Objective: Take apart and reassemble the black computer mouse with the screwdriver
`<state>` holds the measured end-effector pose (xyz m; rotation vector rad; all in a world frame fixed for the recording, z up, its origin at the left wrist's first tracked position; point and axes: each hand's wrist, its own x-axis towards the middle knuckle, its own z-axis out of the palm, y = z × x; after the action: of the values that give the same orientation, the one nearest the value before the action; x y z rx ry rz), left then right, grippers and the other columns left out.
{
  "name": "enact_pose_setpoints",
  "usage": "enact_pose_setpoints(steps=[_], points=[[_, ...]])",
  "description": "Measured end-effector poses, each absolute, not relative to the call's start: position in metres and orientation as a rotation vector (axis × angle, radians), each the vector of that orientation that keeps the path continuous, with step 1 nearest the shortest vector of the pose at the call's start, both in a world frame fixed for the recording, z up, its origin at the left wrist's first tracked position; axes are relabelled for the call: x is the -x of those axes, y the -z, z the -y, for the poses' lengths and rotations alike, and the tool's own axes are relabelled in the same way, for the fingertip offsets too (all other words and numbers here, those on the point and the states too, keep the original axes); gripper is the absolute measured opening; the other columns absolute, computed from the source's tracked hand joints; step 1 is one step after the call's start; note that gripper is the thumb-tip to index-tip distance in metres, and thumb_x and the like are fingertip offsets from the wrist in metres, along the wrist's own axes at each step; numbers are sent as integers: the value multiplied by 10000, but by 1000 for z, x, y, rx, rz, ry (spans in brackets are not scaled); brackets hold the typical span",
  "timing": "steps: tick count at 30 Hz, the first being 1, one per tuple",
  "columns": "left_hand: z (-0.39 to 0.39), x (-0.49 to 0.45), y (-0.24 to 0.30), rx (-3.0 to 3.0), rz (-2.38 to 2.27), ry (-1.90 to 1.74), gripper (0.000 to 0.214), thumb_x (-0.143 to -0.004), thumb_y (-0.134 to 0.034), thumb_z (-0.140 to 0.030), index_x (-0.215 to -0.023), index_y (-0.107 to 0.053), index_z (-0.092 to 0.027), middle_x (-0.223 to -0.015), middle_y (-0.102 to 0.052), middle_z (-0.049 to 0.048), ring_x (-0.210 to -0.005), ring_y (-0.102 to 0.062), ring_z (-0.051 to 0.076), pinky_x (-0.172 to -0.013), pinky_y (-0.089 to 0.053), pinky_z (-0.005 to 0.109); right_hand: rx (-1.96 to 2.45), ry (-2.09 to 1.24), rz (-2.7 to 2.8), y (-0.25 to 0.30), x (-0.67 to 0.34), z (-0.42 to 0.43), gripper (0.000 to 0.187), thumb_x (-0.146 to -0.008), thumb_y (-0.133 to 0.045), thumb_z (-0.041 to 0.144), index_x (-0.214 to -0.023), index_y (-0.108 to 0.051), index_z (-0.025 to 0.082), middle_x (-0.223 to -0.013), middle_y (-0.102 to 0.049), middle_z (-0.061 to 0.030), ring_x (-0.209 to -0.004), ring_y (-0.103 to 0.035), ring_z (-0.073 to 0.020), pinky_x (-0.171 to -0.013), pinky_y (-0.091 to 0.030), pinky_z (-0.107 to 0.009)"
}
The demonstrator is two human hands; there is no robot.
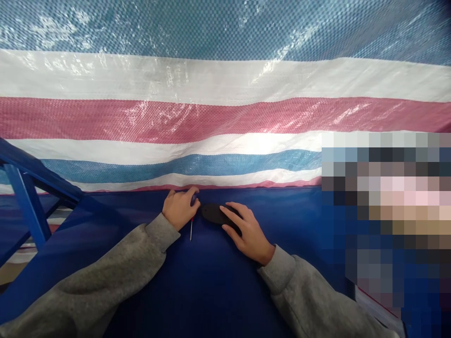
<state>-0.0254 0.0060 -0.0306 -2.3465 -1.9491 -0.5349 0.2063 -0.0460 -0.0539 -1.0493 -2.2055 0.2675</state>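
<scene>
On the blue table (197,281): a black oval object (213,214) lay before us
Left hand (180,206): we pinched a screwdriver (192,218) in curled fingers
Right hand (246,230): we held the object's right end, thumb opposite fingers

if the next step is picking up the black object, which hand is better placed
Probably the right hand: it spans the black object, while the left hand, a little apart from it, is taken up with the screwdriver.

L hand (181,207) w/ screwdriver (191,229), R hand (249,232) on blk oval item (212,213), over blue tbl (197,286).
</scene>
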Motion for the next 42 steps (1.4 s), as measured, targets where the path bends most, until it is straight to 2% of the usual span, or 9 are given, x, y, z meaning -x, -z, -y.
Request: enact_pose_setpoints(steps=[3, 7, 10, 13, 27, 37, 42], points=[[-8, 29, 21, 2317, 2086, 840, 203, -825, -541, -318, -945, -690, -249, -573, -612, -14, -553, -589, 194, -649, -438, 318, 1050, -272, 2201, 53, -206, 46, 428, -967, -496, 298, -1392, -482, 243, -1332, -536, -128, -1240, -505, -281, -1009, -464, -501], [-7, 29, 15, 2278, 2102, 1585, 219, -863, -560, -375, -983, -662, -223, -553, -554, -43, -557, -555, 144, -645, -430, 275, 1040, -228, 2131, 50, -206, 47, 409, -960, -504, 309, -1359, -507, 219, -1318, -543, -134, -1245, -499, -289, -1021, -450, -507], [-4, 22, 20, 2118, 2112, 2121, 233, -829, -642, -388, -974, -621, -208, -531, -490, -65, -503, -499, 113, -563, -392, 244, 1004, -187, 2048, 48, -206, 49, 354, -942, -547, 317, -1283, -563, 222, -1268, -572, -123, -1221, -512, -290, -1025, -441, -514], [2, 13, 26, 1949, 2098, 2403, 276, -794, -702, -372, -976, -596, -193, -571, -527, -59, -528, -512, 99, -574, -403, 230, 954, -160, 2010, 47, -206, 51, 284, -916, -601, 303, -1184, -618, 213, -1196, -608, -117, -1182, -535, -286, -1019, -443, -509], [18, 0, 38, 1947, 1862, 2554, 294, -776, -738, -306, -981, -574, -175, -690, -602, -32, -624, -575, 102, -639, -448, 239, 862, -123, 1984, 48, -201, 50, 87, -900, -633, 221, -967, -687, 216, -1055, -661, -92, -1062, -598, -268, -925, -485, -492], [19, -2, 40, 1912, 1829, 2640, 293, -777, -739, -276, -990, -567, -172, -697, -604, -32, -615, -563, 90, -637, -444, 227, 871, -179, 2018, 49, -199, 51, 119, -915, -599, 215, -994, -688, 222, -1056, -663, -87, -1067, -590, -259, -936, -473, -489], [20, -3, 40, 1893, 1799, 2665, 290, -775, -740, -274, -983, -566, -172, -710, -608, -26, -630, -574, 92, -644, -457, 226, 859, -203, 1992, 49, -200, 50, 110, -917, -577, 173, -937, -677, 214, -1043, -658, -79, -1054, -588, -240, -938, -470, -459]])
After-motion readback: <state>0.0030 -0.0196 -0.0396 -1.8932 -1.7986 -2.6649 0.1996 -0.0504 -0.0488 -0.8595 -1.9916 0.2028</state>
